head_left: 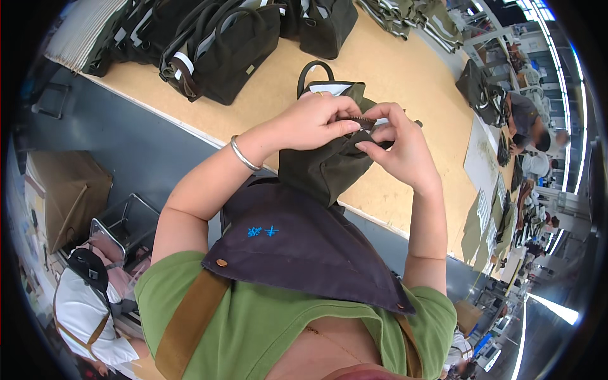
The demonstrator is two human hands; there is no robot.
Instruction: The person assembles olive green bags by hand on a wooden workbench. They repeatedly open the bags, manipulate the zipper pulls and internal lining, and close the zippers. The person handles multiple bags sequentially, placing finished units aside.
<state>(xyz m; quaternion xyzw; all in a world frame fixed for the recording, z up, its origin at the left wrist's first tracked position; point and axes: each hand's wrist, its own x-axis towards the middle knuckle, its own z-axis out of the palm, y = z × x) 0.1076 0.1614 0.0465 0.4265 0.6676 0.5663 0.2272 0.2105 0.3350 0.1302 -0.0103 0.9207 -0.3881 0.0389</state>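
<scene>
Dark purple apron bib [304, 247] over a green shirt sits closest to the lens, brown strap crossing the shoulder. Beyond it, an olive-green canvas bag [326, 164] held upright at the near edge of the wooden counter [405, 69], its lower part hanging over the edge against the body.

Left hand [310, 120], silver bangle at the wrist, closed in a pinch on the dark zipper strip [362, 120] at the bag's mouth. Right hand [405, 149] closed too, thumb and forefinger pinching the fabric and zipper end just beside the left fingertips. The slider itself is not visible.

Judgement: the work goes best with the fabric kept taut between the two pinches, so the zipper runs straight and the lining stays out of the teeth.

Around: a row of finished dark bags [221, 50] at the far left of the counter, well apart. Folded green pieces [418, 16] farther off. A seated worker [529, 123] to the right. Nothing crowds the hands; the bag's own black handle [313, 69] stands behind them.
</scene>
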